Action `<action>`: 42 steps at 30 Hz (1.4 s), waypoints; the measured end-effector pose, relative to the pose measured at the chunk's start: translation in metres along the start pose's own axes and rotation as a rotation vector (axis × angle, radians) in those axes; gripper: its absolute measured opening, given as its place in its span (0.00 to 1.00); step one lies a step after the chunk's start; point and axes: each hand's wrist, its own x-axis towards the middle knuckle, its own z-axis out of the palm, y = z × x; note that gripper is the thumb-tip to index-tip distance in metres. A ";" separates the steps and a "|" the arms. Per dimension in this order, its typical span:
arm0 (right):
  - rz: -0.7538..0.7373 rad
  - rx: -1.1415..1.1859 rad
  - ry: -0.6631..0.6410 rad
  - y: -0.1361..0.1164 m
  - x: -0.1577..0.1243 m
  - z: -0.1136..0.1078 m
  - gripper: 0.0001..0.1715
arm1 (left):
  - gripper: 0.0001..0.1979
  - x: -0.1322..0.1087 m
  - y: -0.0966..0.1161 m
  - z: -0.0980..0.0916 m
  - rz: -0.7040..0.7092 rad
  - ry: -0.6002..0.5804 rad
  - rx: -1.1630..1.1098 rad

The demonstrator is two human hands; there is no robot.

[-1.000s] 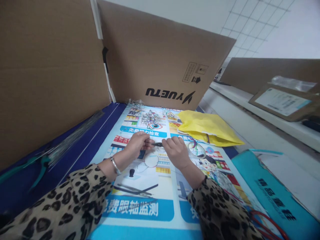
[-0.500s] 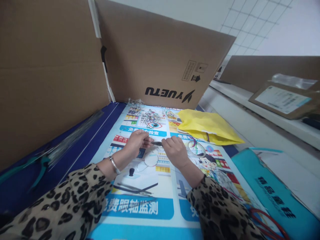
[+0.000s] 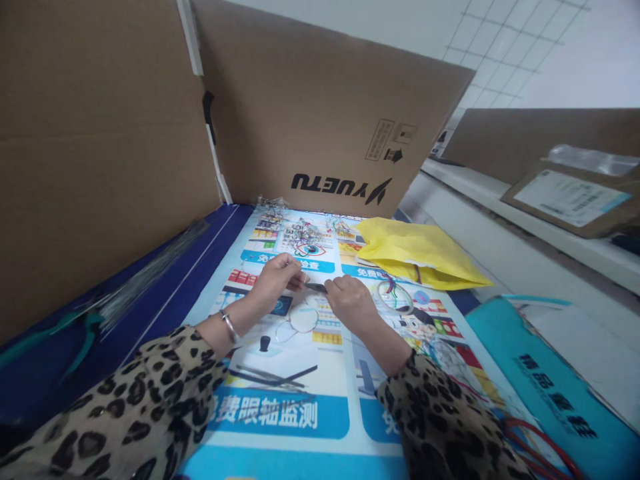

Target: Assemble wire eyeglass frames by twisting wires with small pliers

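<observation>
My left hand [image 3: 275,279] and my right hand [image 3: 351,301] meet above a printed poster [image 3: 280,413], each with fingers pinched closed. Between them they hold a small dark tool [image 3: 316,287], a thin black piece bridging both hands. Just below lies a pair of thin-rimmed glasses [image 3: 299,321] on the poster; whether the tool touches it I cannot tell. My left wrist wears a silver bangle [image 3: 229,327]. Both sleeves are leopard print.
Cardboard sheets [image 3: 320,113] stand behind and to the left. A yellow bag [image 3: 415,253] lies at the right, a small ring of coloured wires [image 3: 394,297] beside it. Green-handled pliers [image 3: 60,333] and a bundle of metal rods [image 3: 145,273] lie left. A teal bag [image 3: 550,387] lies right.
Both hands have stayed together on the small dark tool and shifted only slightly. The view has drifted a little.
</observation>
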 end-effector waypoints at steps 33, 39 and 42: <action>0.280 0.176 0.076 -0.007 -0.001 0.008 0.09 | 0.08 0.002 0.006 -0.003 -0.027 -0.008 -0.060; 0.234 0.189 0.050 -0.004 -0.001 0.010 0.09 | 0.08 0.004 0.007 -0.005 -0.014 -0.008 -0.032; 0.236 0.218 0.049 -0.005 -0.002 0.013 0.07 | 0.08 0.005 0.006 -0.007 0.032 0.011 -0.012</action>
